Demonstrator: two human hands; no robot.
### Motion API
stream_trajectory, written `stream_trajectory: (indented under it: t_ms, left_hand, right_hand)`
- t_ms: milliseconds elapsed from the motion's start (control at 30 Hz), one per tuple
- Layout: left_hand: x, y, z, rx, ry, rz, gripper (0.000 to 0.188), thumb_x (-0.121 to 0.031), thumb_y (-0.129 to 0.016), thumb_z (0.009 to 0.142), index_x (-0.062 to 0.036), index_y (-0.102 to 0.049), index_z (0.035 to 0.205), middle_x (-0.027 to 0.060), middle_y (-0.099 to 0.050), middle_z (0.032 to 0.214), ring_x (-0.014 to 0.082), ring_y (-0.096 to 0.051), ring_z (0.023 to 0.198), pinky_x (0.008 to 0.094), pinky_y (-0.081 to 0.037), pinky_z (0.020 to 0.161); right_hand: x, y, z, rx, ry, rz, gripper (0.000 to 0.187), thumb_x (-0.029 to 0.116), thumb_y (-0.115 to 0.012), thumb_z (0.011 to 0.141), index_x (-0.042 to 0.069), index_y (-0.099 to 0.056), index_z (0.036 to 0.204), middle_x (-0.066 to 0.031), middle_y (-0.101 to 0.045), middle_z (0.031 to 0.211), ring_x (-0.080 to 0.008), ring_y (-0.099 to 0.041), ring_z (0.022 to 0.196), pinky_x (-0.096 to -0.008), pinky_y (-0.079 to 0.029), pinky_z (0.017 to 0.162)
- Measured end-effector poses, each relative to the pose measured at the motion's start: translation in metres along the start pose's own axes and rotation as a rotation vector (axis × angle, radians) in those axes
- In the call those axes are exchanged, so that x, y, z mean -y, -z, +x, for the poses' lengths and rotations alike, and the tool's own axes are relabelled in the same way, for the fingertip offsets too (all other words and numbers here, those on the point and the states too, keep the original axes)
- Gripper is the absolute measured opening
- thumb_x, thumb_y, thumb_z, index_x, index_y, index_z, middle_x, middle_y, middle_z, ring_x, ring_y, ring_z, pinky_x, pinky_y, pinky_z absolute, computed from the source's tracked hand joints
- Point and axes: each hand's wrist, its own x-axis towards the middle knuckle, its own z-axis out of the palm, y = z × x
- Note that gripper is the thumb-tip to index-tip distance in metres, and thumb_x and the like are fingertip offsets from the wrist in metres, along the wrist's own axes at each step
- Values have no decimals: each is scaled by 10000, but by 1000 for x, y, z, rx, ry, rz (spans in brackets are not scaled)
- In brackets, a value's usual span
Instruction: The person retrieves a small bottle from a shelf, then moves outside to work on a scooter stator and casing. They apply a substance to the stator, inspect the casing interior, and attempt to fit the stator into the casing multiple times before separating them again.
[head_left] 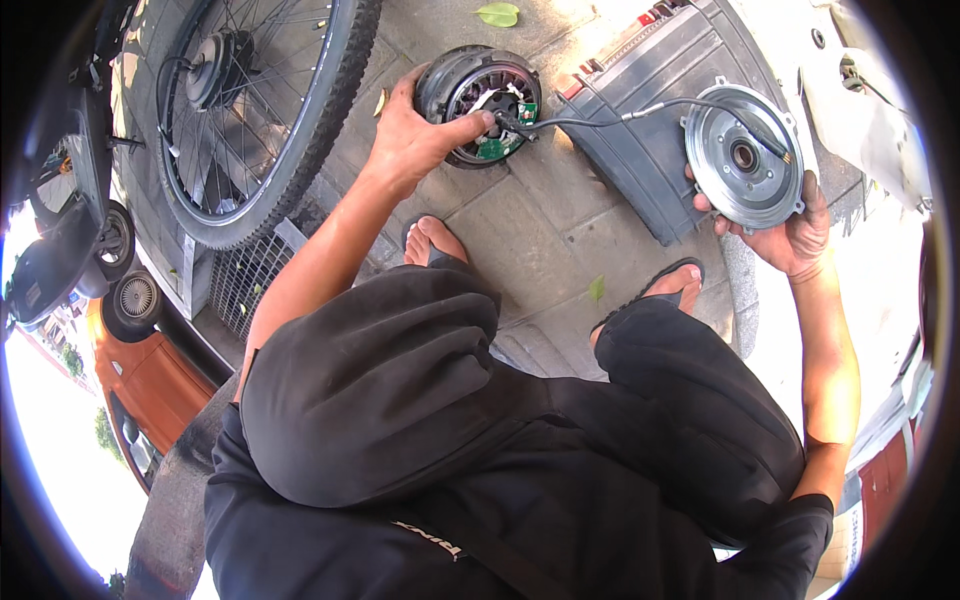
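Note:
My left hand (415, 143) is closed round the near left side of a black hub motor (436, 88), its thumb lying on the inner face. Copper-dark windings and a green circuit board (497, 148) show inside the open motor. On the right, my right hand (785, 237) grips a round silver motor cover (722, 150) from below, at its near rim. A bearing sits in the cover's centre. From the motor's middle a black cable (590, 122) runs across to the cover and over its face. The fingertips under the cover are partly hidden.
A grey toolbox or case (645, 165) lies between the two parts. A bicycle wheel (350, 90) with a knobbly tyre stands at the left, above a metal grate (245, 280). My sandalled feet rest on the paving (530, 235). An orange car (150, 385) is parked beyond, far left.

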Motion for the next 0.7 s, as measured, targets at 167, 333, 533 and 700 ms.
stream_trajectory:
  t_ms: [167, 333, 533, 700]
  left_hand:
    - [13, -2, 11, -38, -31, 3, 1046, -282, -989, 660, 88, -477, 1494, 224, -638, 1393, 275, -662, 1250, 375, -529, 1100]
    - [7, 2, 14, 33, -70, 15, 1027, -226, -974, 698, 114, -439, 1505, 219, -653, 1356, 275, -673, 1216, 378, -551, 1061]
    - [8, 6, 15, 71, -79, -62, 989, -168, -963, 706, 130, -444, 1494, 213, -672, 1313, 279, -682, 1191, 389, -552, 1055]
    - [-1, 14, 14, 63, -40, -141, 870, -118, -928, 740, 112, -491, 1456, 201, -687, 1288, 264, -710, 1133, 393, -580, 1020]
  right_hand:
    - [-2, 3, 2, 53, 23, 27, 1028, 665, -726, 917, 64, -332, 1653, -387, -441, 1553, -483, -619, 1305, -486, -603, 948]
    - [-2, 2, 0, 53, 34, 25, 1005, 648, -728, 925, 56, -349, 1643, -395, -450, 1539, -475, -621, 1306, -490, -617, 941]
    - [-4, 4, 2, 44, 44, 24, 985, 648, -744, 910, 29, -413, 1600, -384, -513, 1489, -468, -658, 1253, -493, -637, 914]
    - [-5, 8, 2, 37, 60, 31, 984, 651, -750, 903, 31, -425, 1594, -370, -539, 1472, -465, -682, 1219, -488, -642, 890]
